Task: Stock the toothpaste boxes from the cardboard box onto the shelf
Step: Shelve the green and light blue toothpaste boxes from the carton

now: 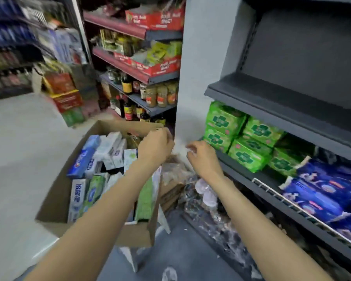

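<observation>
Box: your carton (55, 201) sits low at your left, flaps open, beside the shelf (292, 102).
Contents: toothpaste (80, 162) lies jumbled inside, cartons tilted and overlapping; none is on the shelf yet, as far as you can see.
Left hand: your left hand (155, 147) hovers over the carton's far right corner, fingers curled loosely; you hold nothing that I can make out, though blur hides the fingertips.
Right hand: your right hand (203, 157) hangs between carton and shelf, fingers loosely curled, holding nothing.
Shelf state: the top tier looks bare; green packs (249, 153) and blue packs (322, 191) fill the tier below.
Handling (judgement): expect light, stiff paperboard with glossy, slightly slippery faces; corners crush if squeezed.
Hold: pinch a carton across its long narrow sides near the middle, starting with the top blue one.
</observation>
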{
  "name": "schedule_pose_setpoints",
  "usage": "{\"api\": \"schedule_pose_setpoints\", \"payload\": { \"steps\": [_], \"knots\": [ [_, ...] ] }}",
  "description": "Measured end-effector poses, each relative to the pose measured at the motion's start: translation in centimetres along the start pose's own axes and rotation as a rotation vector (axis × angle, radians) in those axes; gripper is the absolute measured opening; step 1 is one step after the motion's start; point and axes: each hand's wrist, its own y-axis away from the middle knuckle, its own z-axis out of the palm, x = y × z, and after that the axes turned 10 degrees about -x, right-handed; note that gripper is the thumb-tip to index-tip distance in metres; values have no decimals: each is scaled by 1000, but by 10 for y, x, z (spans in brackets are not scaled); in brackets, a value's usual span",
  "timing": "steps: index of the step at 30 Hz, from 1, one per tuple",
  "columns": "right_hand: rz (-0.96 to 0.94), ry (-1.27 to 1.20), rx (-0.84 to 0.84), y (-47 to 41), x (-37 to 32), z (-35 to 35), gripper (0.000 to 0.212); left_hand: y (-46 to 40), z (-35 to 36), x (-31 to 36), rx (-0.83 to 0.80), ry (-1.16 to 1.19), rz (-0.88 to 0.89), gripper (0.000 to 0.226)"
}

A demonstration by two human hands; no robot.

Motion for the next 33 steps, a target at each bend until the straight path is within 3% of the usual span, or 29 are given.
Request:
{"api": "schedule_pose_setpoints", "payload": {
  "steps": [6,13,18,23,28,31,33],
  "knots": [
    [19,-30,-168,-99,-42,83,34,-74,7,-122,-136,-58,-113,25],
    [258,151,-355,-182,-66,172,39,-129,26,-226,-406,-313,-159,58],
    [391,351,-319,-206,-74,201,43,-140,27,-270,-574,-331,-151,66],
    [577,498,-293,-218,-91,222,57,-145,21,-286,-574,-495,7,59],
    [574,652,-232,-221,-98,233,56,-150,14,-296,-565,-542,135,55],
    [629,530,-229,-227,-100,227,53,-152,10,-301,-571,-502,179,53],
    [655,146,-203,-228,-109,216,48,-152,6,-306,-566,-413,202,49]
  ]
}}
